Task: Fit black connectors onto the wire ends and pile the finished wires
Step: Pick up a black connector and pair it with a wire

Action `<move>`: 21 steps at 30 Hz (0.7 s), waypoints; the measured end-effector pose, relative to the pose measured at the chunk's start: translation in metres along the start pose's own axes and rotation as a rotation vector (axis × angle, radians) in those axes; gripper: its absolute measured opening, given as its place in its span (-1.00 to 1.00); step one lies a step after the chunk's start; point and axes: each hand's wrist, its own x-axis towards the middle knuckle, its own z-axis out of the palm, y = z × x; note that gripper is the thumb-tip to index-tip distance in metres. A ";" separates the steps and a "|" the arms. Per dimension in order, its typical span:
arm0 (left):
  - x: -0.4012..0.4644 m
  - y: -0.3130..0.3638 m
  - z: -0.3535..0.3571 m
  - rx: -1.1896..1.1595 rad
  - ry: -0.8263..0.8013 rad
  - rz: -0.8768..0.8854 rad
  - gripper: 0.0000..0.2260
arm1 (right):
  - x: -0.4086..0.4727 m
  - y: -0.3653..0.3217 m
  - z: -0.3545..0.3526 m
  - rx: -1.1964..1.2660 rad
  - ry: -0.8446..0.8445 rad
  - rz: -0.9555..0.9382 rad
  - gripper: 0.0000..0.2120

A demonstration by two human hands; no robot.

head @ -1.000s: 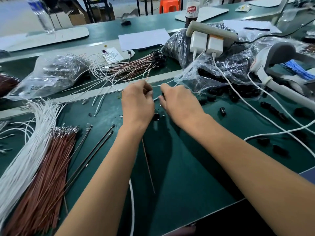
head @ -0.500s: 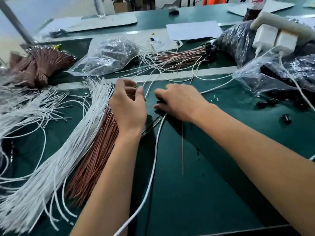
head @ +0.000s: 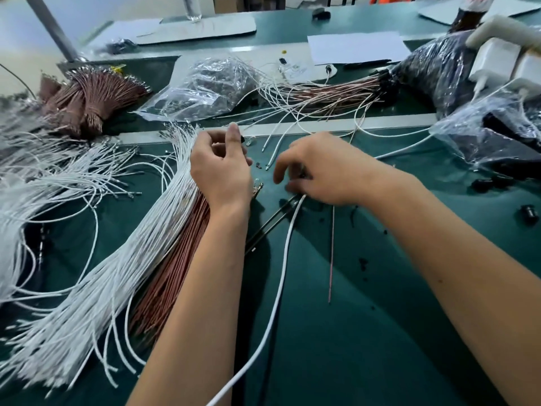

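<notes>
**Both hands at the wire ends, connector pinched in the left**

The left hand (head: 221, 168) sits over the far end of the white wire bundle (head: 123, 259), fingers curled, with a small black connector (head: 242, 139) pinched at its fingertips just right of the raised finger. The right hand (head: 319, 168) is beside it, to the right, fingers curled downward onto the green table (head: 336, 332); a dark bit shows under the fingers, but blur makes it impossible to tell whether they actually grip anything.

The white bundle runs lengthwise from the near left up to the far right, its terminal ends fanning out beneath the left hand. The brown wire bundle (head: 175, 268) lies against its right side on the same slant, its far end hidden under the left wrist. A single brown wire (head: 331, 253) lies almost straight near-to-far below the right hand.

The finished wires (head: 330, 92) are piled well beyond the hands, across the pale rail, long axis left to right, with their black connector ends pointing right toward a dark plastic bag (head: 433, 68). Loose connectors (head: 494, 183) lie scattered at the right, soft in focus. A white charger cable (head: 278, 303) passes under the right hand and is cut off by the near edge.
</notes>
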 end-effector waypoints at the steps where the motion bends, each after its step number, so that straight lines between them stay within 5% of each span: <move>1: 0.000 0.000 0.000 0.005 0.000 0.010 -0.84 | 0.001 -0.008 0.003 -0.029 -0.074 -0.034 -0.81; 7: 0.004 -0.001 -0.002 -0.023 0.010 0.040 -0.87 | 0.008 -0.024 0.013 -0.175 -0.303 -0.045 -0.88; 14: 0.009 0.003 -0.004 -0.210 0.003 0.034 -0.83 | 0.001 -0.017 0.006 0.000 -0.220 -0.030 -0.82; 21: 0.007 0.003 -0.001 -0.268 -0.045 -0.028 -0.66 | -0.001 -0.023 0.021 -0.084 -0.269 -0.108 -0.96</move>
